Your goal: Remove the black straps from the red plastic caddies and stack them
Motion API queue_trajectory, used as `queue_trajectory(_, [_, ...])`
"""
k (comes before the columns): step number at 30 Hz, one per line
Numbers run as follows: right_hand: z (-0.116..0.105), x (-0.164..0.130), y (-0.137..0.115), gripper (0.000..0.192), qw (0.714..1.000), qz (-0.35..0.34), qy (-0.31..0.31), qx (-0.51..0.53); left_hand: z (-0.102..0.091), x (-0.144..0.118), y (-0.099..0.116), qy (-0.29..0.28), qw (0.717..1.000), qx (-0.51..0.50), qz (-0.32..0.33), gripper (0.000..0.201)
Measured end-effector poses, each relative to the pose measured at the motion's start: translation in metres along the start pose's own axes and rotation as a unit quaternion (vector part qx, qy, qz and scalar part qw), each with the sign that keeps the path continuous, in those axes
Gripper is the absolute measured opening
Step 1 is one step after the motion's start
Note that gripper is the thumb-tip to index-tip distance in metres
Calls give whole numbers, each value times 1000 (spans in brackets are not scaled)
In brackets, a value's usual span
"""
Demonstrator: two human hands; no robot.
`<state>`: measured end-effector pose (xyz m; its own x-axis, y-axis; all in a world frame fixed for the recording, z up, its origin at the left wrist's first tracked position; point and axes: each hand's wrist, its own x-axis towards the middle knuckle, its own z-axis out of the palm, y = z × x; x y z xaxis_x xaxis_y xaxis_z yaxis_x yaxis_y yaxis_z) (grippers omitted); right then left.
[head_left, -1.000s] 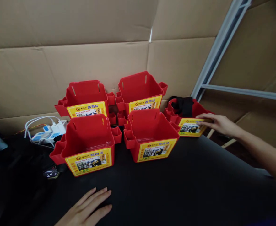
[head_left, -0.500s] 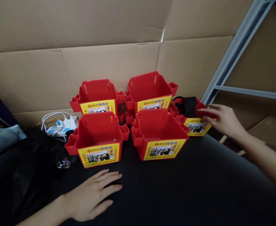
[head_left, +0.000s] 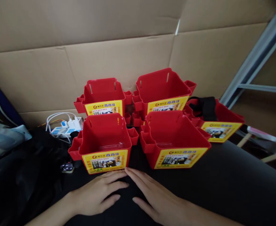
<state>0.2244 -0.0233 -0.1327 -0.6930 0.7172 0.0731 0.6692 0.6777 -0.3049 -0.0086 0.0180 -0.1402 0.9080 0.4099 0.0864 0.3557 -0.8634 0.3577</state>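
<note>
Left hand (head_left: pixel 97 194) just in front of front-left red bin (head_left: pixel 105 138); right hand (head_left: pixel 158 197) near its front-right corner. Fingers of both extended, holding nothing, leading tips meeting or nearly so. Relative to that bin: second bin (head_left: pixel 173 135) just right, third bin (head_left: pixel 102 94) behind, fourth bin (head_left: pixel 161 89) behind-right, fifth bin (head_left: pixel 226 114) with black strap (head_left: pixel 208 108) far right

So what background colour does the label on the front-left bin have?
Yellow: the label on that bin shows best in the head view.

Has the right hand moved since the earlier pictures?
Yes, the right hand moved left, away from the far-right red bin, toward the left hand.
</note>
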Motion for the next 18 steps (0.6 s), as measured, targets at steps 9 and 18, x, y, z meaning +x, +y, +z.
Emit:
queue_trajectory(9, [-5, -4, 14, 50, 999, 34, -9, 11, 0, 0, -4, 8, 1000, -8, -5, 48])
queue_trajectory(18, [-4, -5, 18, 51, 998, 49, -27, -7, -4, 1, 1, -25, 999, 17, -20, 46])
